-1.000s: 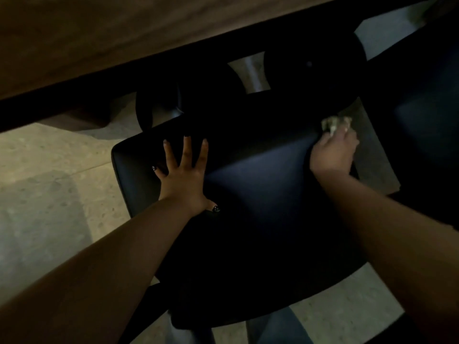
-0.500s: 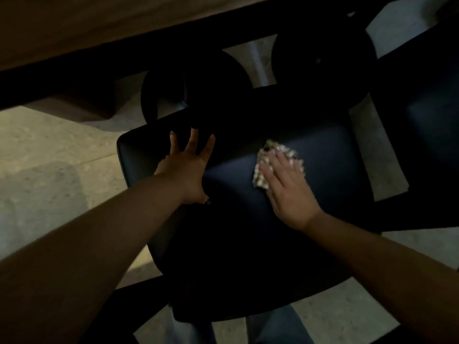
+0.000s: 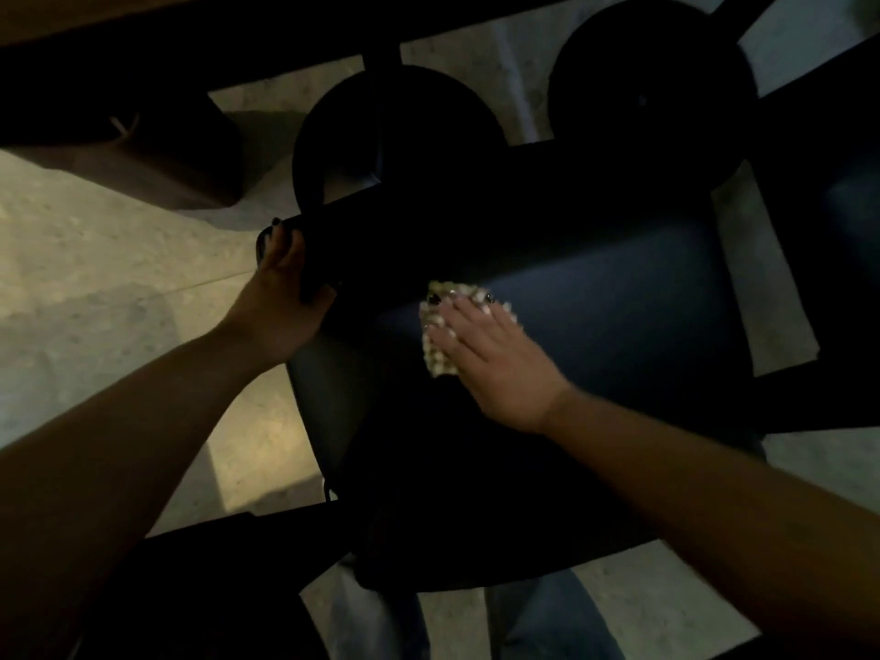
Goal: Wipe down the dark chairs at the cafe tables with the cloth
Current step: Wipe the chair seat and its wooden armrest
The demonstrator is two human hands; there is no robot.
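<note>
**Cloth flat on the dark seat**

The right hand (image 3: 481,347) is lying flat with straight fingers, pressing a pale, bumpy-textured cloth (image 3: 440,326) onto the dark padded chair seat (image 3: 619,316) at the centre of the frame. The left hand (image 3: 285,297) is curling round the chair's upper left corner, gripping it. Two round black table bases (image 3: 414,116) are standing on the speckled pale floor (image 3: 95,259) along the top.

The chair (image 3: 619,316) is dark navy-black, the cloth (image 3: 440,347) cream with a bumpy checked pattern.
</note>
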